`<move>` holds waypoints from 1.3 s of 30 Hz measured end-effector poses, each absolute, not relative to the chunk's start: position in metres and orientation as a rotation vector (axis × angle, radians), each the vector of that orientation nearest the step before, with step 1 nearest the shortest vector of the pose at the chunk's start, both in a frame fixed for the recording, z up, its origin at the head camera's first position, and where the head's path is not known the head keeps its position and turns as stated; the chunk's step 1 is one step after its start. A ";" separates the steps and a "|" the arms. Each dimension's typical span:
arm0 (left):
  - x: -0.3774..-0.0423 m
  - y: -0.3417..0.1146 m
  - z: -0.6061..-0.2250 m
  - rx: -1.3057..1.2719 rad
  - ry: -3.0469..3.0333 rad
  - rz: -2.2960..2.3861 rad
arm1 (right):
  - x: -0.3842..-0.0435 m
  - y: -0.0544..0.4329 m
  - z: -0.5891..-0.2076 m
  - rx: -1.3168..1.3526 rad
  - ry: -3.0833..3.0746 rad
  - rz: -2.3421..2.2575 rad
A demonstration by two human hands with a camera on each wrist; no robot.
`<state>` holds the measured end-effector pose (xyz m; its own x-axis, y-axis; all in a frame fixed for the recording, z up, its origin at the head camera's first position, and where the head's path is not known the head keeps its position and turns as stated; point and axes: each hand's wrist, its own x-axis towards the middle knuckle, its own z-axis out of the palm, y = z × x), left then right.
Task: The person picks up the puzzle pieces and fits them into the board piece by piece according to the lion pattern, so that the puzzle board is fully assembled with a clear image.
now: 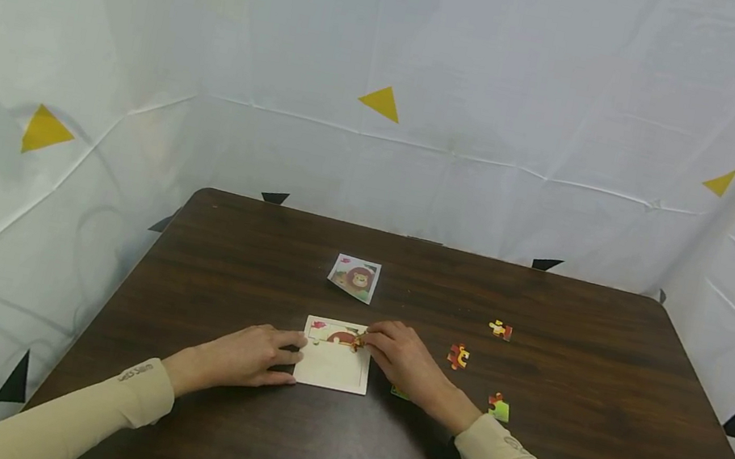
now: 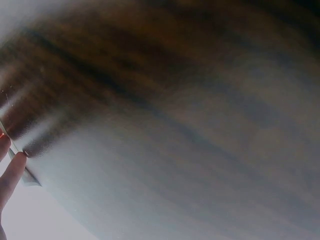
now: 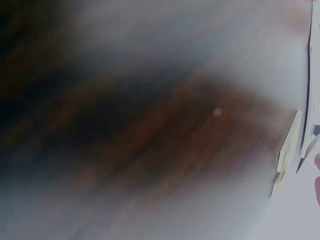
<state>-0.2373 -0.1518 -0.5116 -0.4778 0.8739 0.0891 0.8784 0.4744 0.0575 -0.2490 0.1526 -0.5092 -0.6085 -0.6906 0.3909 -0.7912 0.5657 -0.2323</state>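
Observation:
A white puzzle tray (image 1: 330,375) lies on the dark table, with joined pieces (image 1: 323,331) showing a pink flower and part of a lion along its far side. At the tray's left edge rests my left hand (image 1: 247,357), its fingers extended and holding nothing. My right hand (image 1: 409,362) pinches a small puzzle piece (image 1: 358,341) at the tray's far right corner; the fingertips partly hide it. In the left wrist view, fingers (image 2: 12,175) touch the tray's edge. The right wrist view catches only a pale-edged piece (image 3: 289,145) and bits of fingers at its right side.
Behind the tray lies a lion picture card (image 1: 355,278) with a raised edge. Loose pieces sit to the right: a yellow-red one (image 1: 501,330), a red-yellow one (image 1: 458,356) and a green-red one (image 1: 498,407). Another green piece (image 1: 398,393) is partly covered by my right hand.

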 end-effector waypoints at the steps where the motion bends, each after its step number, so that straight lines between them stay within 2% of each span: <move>1: -0.237 -0.152 -0.512 -1.579 -2.656 -0.146 | -0.249 0.152 -0.509 1.236 -2.538 0.570; 39: -0.239 -0.153 -0.519 -1.595 -2.525 -0.158 | -0.245 0.109 -0.513 1.379 -2.480 0.555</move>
